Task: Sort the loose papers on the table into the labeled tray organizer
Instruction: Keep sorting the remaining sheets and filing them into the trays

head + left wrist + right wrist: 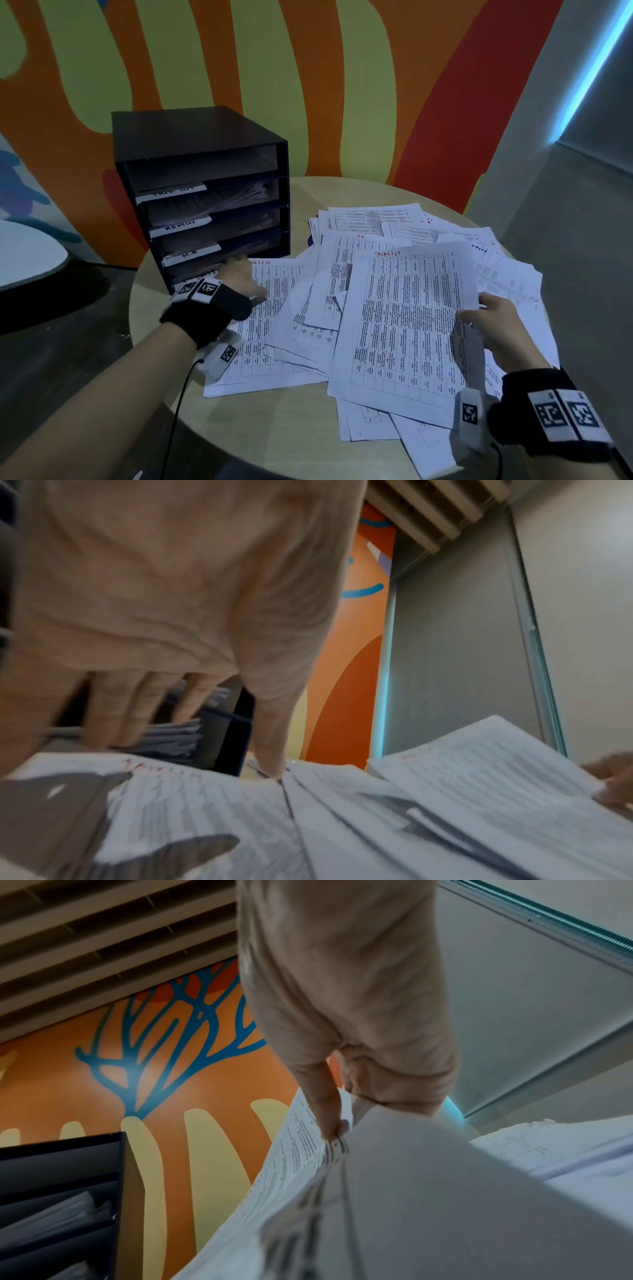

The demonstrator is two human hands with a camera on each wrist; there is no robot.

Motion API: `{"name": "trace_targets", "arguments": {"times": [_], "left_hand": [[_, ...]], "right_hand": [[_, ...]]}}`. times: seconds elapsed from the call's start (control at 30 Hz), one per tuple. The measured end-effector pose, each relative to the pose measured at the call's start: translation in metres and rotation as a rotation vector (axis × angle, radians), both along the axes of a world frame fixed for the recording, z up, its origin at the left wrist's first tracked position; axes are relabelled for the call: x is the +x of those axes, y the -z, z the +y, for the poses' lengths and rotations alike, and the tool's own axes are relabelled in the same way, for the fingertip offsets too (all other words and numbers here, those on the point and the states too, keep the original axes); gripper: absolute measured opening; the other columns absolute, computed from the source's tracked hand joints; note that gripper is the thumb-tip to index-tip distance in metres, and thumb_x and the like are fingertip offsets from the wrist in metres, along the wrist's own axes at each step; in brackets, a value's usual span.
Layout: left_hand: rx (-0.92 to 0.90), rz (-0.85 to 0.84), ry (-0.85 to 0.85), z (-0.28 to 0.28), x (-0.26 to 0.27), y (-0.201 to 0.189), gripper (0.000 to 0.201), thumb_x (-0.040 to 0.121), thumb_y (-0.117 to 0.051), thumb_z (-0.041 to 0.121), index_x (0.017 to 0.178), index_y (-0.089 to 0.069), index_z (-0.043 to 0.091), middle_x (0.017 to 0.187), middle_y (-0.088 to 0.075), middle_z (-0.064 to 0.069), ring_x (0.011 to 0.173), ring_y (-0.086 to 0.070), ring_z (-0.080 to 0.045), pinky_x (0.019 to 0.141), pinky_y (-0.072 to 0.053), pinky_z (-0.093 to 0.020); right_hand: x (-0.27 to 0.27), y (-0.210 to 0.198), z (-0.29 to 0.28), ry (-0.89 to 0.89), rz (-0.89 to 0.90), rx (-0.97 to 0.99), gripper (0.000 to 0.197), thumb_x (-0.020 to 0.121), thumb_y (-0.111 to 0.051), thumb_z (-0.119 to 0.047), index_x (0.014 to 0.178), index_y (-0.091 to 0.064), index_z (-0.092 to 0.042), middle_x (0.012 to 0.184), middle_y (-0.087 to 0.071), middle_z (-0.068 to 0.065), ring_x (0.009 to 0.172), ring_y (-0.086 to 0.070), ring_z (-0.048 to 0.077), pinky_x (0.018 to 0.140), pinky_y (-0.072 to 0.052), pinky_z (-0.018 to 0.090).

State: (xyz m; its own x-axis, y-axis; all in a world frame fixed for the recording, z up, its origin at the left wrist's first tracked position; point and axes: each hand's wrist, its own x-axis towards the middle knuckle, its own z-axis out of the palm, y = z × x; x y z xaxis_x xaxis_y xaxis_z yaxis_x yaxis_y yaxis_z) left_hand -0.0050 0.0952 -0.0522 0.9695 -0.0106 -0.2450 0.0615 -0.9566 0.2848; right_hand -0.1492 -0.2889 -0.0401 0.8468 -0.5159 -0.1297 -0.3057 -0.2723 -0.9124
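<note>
Head view: right hand [493, 329] pinches the lifted tasklist sheet [407, 322] by its right edge; the organizer [202, 192] lies far-left, nearer the flat, empty left hand [243, 277].

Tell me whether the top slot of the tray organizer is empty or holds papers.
Empty as far as visible: the top slot of the tray organizer shows only a bare dark shelf, while the slots below it hold sheets.
</note>
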Motion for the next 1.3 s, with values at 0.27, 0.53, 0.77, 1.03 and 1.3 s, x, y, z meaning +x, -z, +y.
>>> {"name": "trace_targets", "arguments": {"times": [0.27,0.53,0.77,1.03,1.3], "left_hand": [[0.014,0.043,-0.146,0.007,0.008,0.010,0.109,0.068,-0.087,0.022,0.144,-0.016,-0.011,0.135,-0.048,-0.029,0.118,-0.055,-0.038,0.084,-0.051,-0.036],[-0.056,0.054,-0.276,0.005,0.009,0.007,0.116,0.073,-0.083,0.029,0.146,-0.002,-0.011,0.142,-0.035,-0.037,0.129,-0.044,-0.043,0.102,-0.045,-0.046],[-0.045,0.011,-0.327,-0.007,0.001,0.002,0.098,0.085,-0.072,0.021,0.147,-0.003,-0.009,0.148,-0.016,-0.037,0.135,-0.034,-0.046,0.107,-0.039,-0.046],[-0.505,-0.182,-0.454,-0.005,-0.019,-0.009,0.107,0.057,-0.092,0.003,0.140,-0.025,-0.005,0.135,-0.025,-0.025,0.110,-0.052,-0.047,0.091,-0.052,-0.044],[-0.517,-0.024,-0.119,-0.003,-0.023,-0.027,0.008,0.082,-0.064,-0.006,0.088,-0.068,-0.003,0.086,-0.067,-0.016,0.073,-0.064,-0.026,0.062,-0.048,-0.028]], "right_hand": [[0.002,0.000,0.002,0.001,-0.004,0.016,0.017,0.089,-0.056,0.007,0.097,-0.061,-0.007,0.090,-0.065,0.017,0.081,-0.058,0.034,0.080,-0.050,0.050],[0.004,0.003,0.003,-0.011,-0.005,0.010,0.021,0.089,-0.057,0.005,0.105,-0.062,-0.007,0.093,-0.065,0.018,0.083,-0.059,0.035,0.079,-0.050,0.050],[0.004,0.006,0.002,-0.022,-0.001,0.011,0.020,0.089,-0.058,0.005,0.104,-0.063,-0.007,0.089,-0.065,0.016,0.078,-0.057,0.032,0.071,-0.045,0.040],[0.003,0.003,0.004,-0.028,-0.011,0.033,0.021,0.088,-0.055,0.010,0.101,-0.062,-0.005,0.083,-0.065,0.012,0.070,-0.056,0.029,0.067,-0.044,0.037],[0.000,-0.001,0.011,-0.045,-0.018,0.042,0.024,0.088,-0.055,0.011,0.104,-0.063,-0.005,0.089,-0.066,0.015,0.065,-0.056,0.024,0.054,-0.042,0.027]]}}
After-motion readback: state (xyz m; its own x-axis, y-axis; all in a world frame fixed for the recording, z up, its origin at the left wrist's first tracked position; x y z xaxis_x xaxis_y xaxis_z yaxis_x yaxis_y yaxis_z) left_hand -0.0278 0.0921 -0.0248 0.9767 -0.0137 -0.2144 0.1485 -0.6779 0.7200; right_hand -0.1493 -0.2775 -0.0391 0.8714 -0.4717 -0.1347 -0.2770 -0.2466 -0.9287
